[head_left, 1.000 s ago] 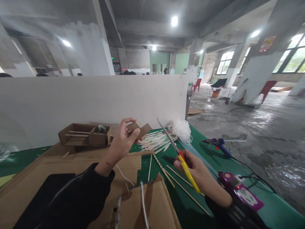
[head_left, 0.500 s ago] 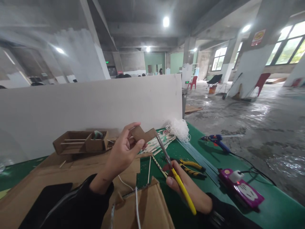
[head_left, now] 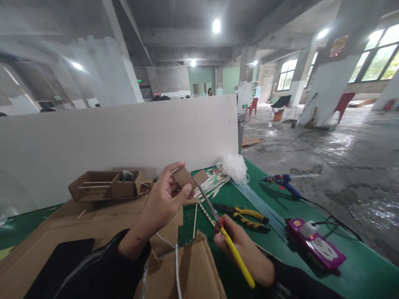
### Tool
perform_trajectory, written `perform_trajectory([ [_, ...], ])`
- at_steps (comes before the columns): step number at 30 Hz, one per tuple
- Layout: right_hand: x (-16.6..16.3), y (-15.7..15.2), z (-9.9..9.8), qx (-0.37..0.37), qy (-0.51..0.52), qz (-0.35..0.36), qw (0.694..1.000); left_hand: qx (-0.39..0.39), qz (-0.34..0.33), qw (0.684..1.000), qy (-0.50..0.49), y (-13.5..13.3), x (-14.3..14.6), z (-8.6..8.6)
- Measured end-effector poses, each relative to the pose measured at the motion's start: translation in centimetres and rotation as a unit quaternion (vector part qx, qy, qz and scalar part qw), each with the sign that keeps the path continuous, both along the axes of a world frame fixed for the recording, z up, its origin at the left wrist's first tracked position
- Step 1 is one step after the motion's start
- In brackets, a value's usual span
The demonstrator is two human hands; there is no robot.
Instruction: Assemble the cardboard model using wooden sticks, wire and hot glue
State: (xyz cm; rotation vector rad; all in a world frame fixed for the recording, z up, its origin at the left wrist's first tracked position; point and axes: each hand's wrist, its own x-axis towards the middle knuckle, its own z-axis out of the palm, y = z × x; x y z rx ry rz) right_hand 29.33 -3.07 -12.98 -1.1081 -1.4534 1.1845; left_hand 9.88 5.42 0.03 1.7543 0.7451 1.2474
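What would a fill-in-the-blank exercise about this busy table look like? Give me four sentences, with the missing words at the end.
The left grip holds a cardboard piece coloured ____.
The right grip holds scissors with a long ____ handle.
The pliers lie on the ____ table top.
In the picture, the purple power strip lies to the ____ of the pliers.

Missing words: brown; yellow; green; right.

Your yellow-handled metal scissors (head_left: 233,250) and angular brown cardboard piece (head_left: 183,177) are left of the yellow-and-black-handled metal pliers (head_left: 249,213).
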Motion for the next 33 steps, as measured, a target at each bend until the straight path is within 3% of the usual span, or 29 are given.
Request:
perform_trajectory([
  [13, 0.10, 0.13, 0.10, 0.010, -0.046, -0.026, 0.999, -0.007, 0.030, 0.999, 0.013, -0.24, -0.03, 0.29],
  [33, 0.01, 0.00, -0.10, 0.021, -0.039, -0.027, 0.999, -0.017, 0.012, 1.000, -0.006, -0.30, 0.09, 0.43],
])
